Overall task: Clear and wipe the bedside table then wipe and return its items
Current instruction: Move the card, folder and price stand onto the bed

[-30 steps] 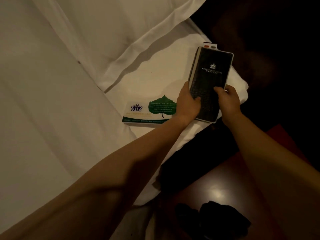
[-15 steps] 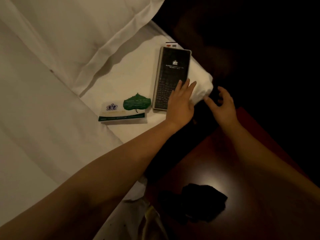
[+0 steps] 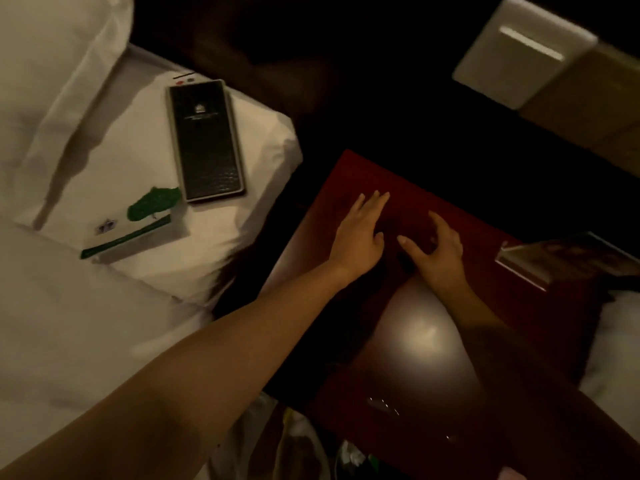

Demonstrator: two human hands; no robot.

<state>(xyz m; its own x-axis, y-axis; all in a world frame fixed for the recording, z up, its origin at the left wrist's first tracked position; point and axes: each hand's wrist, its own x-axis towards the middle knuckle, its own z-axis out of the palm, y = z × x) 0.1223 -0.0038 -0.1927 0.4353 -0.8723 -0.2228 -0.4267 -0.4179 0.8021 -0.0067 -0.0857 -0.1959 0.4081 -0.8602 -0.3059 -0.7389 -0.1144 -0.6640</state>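
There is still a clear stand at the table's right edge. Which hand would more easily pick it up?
The right hand, probably. It hovers open over the dark red table on the side nearer the clear stand. The left hand is further away and would have to cross over the right.

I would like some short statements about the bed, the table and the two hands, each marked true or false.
1. The black folder lies on the bed. True.
2. The left hand holds the folder. False: it is open over the table, apart from the folder.
3. The green leaf card lies on the bed beside the folder. True.
4. The right hand grips the card. False: it is over the table, fingers spread.
5. Both hands are over the table. True.
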